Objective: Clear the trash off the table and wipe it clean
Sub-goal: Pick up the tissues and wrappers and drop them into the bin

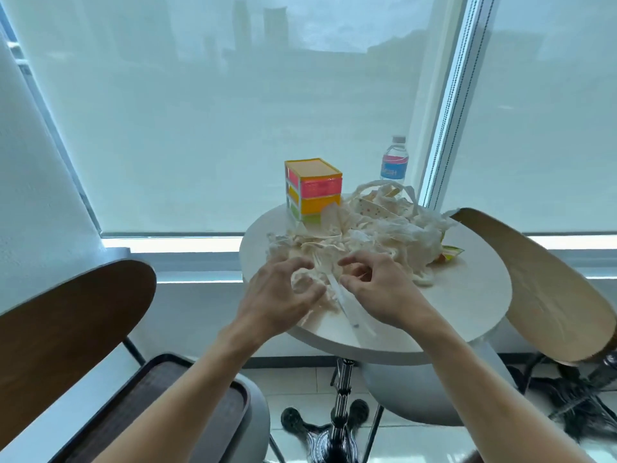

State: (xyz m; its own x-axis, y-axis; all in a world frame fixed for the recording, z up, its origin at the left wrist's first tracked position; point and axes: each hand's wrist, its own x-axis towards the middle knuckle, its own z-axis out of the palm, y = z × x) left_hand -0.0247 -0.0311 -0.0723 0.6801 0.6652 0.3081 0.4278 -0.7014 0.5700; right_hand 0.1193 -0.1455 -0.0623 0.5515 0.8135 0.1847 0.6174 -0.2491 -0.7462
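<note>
A pile of crumpled white tissues and paper scraps (374, 228) covers the middle and back of the round white table (467, 295). My left hand (283, 292) has its fingers curled round a wad of tissue (305, 282) at the pile's near edge. Just to its right, my right hand (374, 282) pinches a thin strip of paper. A long white wrapper strip (350, 312) lies on the table between and under the two hands. A yellow-green wrapper (450, 253) pokes out at the pile's right side.
A small colourful drawer box (314, 188) and a water bottle (394, 162) stand at the table's back by the window. A dark wooden chair (66, 329) is at the left, a light wooden chair (541, 289) at the right. A grey bin (253, 406) sits below the left arm.
</note>
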